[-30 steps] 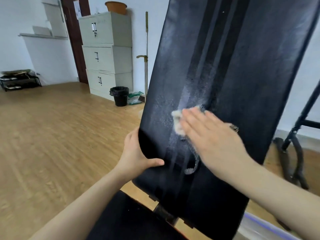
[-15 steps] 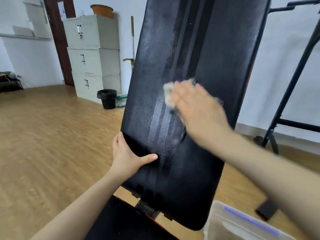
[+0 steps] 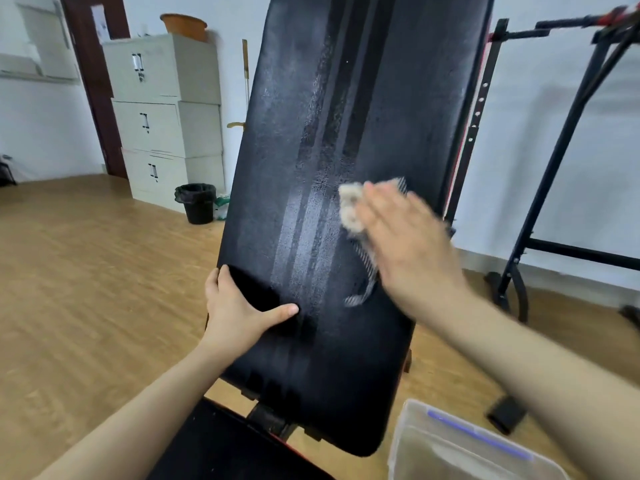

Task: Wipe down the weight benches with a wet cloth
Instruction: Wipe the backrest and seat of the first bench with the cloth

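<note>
The black bench backrest (image 3: 398, 109) stands steeply tilted in front of me, streaked with wet stripes down its middle. My right hand (image 3: 412, 247) presses a pale cloth (image 3: 350, 209) flat against the pad with straight fingers; the hand is motion-blurred and hides most of the cloth. My left hand (image 3: 239, 310) grips the backrest's lower left edge, thumb lying across the front face. The black seat pad (image 3: 221, 445) shows below.
A translucent plastic tub (image 3: 460, 448) sits at the lower right beside the bench. A black metal rack (image 3: 540, 188) stands to the right. Beige filing cabinets (image 3: 162, 116), a black bin (image 3: 197, 202) and a mop handle (image 3: 246, 71) line the back wall. Wooden floor lies left.
My right hand with the cloth has wiped up the pad and then toward its right side. The view has pulled back and shifted right. The left hand keeps its grip.
</note>
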